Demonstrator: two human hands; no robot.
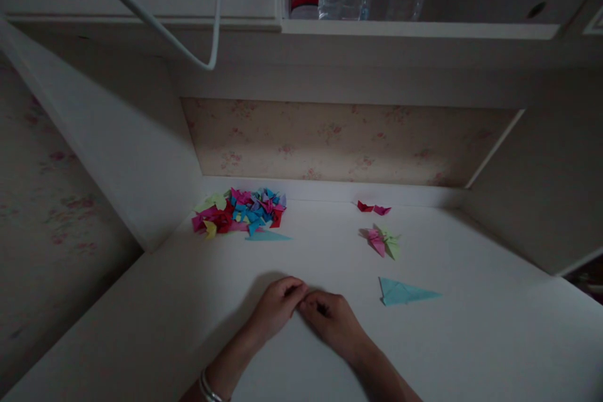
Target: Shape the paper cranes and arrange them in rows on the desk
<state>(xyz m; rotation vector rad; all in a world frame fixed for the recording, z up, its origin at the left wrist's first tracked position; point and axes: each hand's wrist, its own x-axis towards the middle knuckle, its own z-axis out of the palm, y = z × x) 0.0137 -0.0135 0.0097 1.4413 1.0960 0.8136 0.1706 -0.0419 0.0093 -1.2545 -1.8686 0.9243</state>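
Two bare hands meet over the table [301, 367], nearer the wearer and further right than the heap of folded paper [240, 213]. The left hand [279, 303] and right hand [333, 319] have curled fingers, tips drawn close together, the forearms slanting inward. Each grip is narrow; whether anything is pinched between the fingertips, I cannot tell. One bracelet [206, 383] circles the left wrist.

The heap's pieces overlap too much to count. One light-blue paper strip [269, 236] lies at its near edge; one blue paper triangle [407, 293] lies well to its right and nearer the wearer. Also right of the heap are two small red-pink folds [364, 206], one pink fold [375, 240] and one green fold [392, 244], these last two touching.
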